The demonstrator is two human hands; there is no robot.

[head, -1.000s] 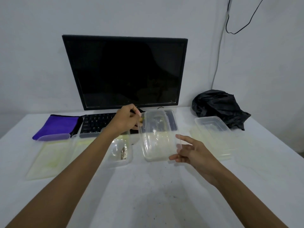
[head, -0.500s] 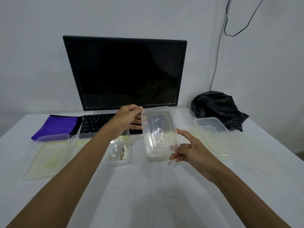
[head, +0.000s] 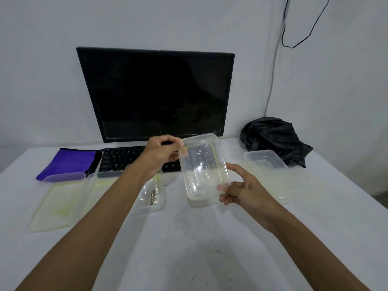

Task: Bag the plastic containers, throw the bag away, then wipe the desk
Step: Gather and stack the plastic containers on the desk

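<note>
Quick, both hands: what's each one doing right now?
Left hand: grips the far end of the clear container.
Right hand: pinches the same container's near corner.

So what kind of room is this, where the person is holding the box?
Probably a plain home or office computer desk. A black monitor and keyboard stand on a white table against a bare wall, with used plastic food boxes around them.

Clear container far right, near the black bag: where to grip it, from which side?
Probably the near short rim of the right-hand container, approached from the front. It lies flat, open side up, long axis running away; the black bag crowds its far end. Pinch the rim lip, thumb inside the wall.
</note>
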